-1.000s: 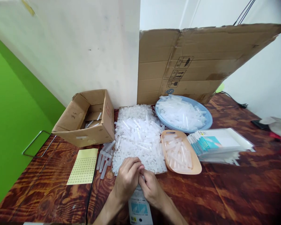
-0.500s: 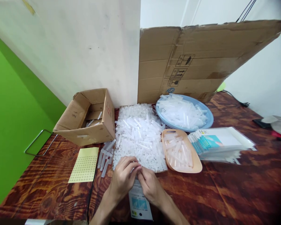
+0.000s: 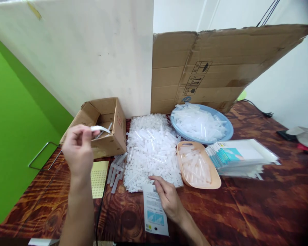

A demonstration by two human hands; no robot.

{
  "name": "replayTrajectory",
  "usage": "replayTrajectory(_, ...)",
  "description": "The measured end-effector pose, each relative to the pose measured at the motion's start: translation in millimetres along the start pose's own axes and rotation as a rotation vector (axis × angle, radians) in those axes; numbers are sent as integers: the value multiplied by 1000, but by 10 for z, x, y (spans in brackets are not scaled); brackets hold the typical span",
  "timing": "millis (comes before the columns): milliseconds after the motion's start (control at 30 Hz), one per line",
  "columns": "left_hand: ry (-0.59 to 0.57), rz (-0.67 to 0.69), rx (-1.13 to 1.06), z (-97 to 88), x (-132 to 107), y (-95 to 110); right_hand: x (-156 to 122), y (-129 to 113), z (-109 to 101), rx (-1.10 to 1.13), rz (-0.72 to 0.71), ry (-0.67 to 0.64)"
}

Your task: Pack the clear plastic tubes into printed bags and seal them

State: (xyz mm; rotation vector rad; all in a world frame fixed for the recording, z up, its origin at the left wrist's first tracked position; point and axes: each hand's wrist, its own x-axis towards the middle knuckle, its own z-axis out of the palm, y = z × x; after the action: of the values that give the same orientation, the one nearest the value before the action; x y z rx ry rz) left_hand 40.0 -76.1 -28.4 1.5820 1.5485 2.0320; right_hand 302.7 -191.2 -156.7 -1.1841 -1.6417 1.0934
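My left hand [image 3: 78, 145] is raised over the near side of the small cardboard box [image 3: 110, 148]. Its fingers pinch a thin, curved white strip [image 3: 100, 128], which sticks out to the right above the box's opening. A printed packet [image 3: 155, 208] with a blue picture panel hangs at the table's front, gripped at its right edge by my right hand [image 3: 168, 197]. The index finger of that hand stretches along the packet's top edge. Just beyond lies a broad heap of small clear plastic tubes and white pieces [image 3: 152, 153].
A peach tray [image 3: 219, 184] and a blue basin [image 3: 229, 128] hold more clear tubes. Stacked packets [image 3: 241, 155] lie to the right. On the left are a yellow sticker sheet [image 3: 99, 179] and loose strips [image 3: 115, 174]. A large cardboard sheet [image 3: 220, 61] stands behind.
My hands were together at the packet's top; now the left has moved up and left to the box with a white strip. The packet stays in my right hand, more fully visible.
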Motion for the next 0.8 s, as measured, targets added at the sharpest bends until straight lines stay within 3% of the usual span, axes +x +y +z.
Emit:
replayTrajectory(67, -53, -43, 81, -33, 404, -149, 11, -13, -18, 5, 6, 5)
replayTrajectory(133, -305, -93, 262, -55, 683, -325, 9, -32, -30, 7, 4, 5)
replayTrajectory(200, -387, -87, 368, -74, 832, -456, -5, -45, -38, 5, 2, 8)
replayTrajectory(267, -326, -34, 440, -94, 857, -479, -20, -42, -43, 1, 5, 18)
replayTrajectory(333, -212, 82, 543, -110, 753, -371, -28, -24, -44, -1, 16, 36)
replayTrajectory(400, -149, 209, 609, -112, 497, -163, -18, 3, -40, 0, 33, 76)
replayTrajectory(467, -247, 197, 490, -95, 83, 73, 7, 26, -33, 4, 71, 175)
replayTrajectory(500, -343, 156, 391, -79, -172, 176, 23, 31, -32, 5, 96, 244)
replayTrajectory(600, -793, 65, 186, -16, -979, 351, 53, -10, -43, 8, 144, 417)
replayTrajectory(700, -940, 55, 79, 33, -1569, 331, 24, -146, -63, 78, 89, 307)
replayTrajectory(800, -822, 16, 2, 30, -1792, 228, -25, -284, -61, 172, -40, 73)
